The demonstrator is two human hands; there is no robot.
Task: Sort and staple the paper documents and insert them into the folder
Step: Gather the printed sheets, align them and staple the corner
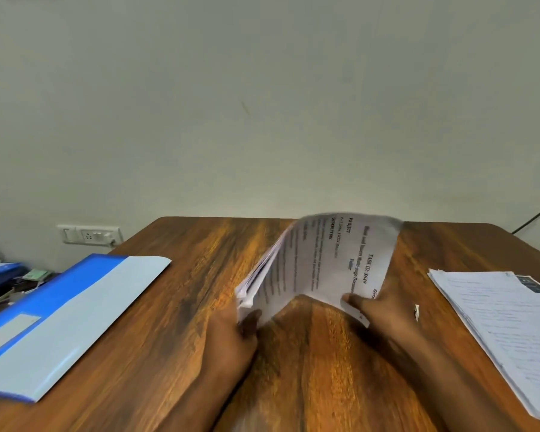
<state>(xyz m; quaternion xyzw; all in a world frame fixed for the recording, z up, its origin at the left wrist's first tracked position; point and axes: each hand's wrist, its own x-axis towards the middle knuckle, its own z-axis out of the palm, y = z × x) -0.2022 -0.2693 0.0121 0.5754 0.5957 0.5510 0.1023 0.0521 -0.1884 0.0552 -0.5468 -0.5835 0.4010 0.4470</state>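
Sheaf of printed pages [325, 263] is up off the tabletop [175, 307], held over its middle, bent into an arch with the top sheet facing me; printed lines run sideways, and I can read "TASK ID: 3649", "PROJECT" and "DESCRIPTION" on it. My left hand [234, 335] grips the lower left corner of the sheaf, thumb in front, where the page edges fan apart slightly. My right hand [378, 310] pinches the lower right edge, thumb lying on the printed face, the other fingers behind the paper and not visible. Motion blur over both hands and the far edge of the sheaf. To the right, near the tabletop's edge, a second stack of papers [508, 332] lies flat, sheets a little uneven, a dark patch on its top sheet at the far corner. Between my right hand and that stack sits a small white object [416, 312], too small to identify. To the left, well apart from the sheaf, the blue folder [53, 319] lies flat, overhanging the tabletop's left edge. Behind it on the pale wall [262, 104], a switch-and-socket plate [89, 234]. Clutter beyond the left edge, indistinct.
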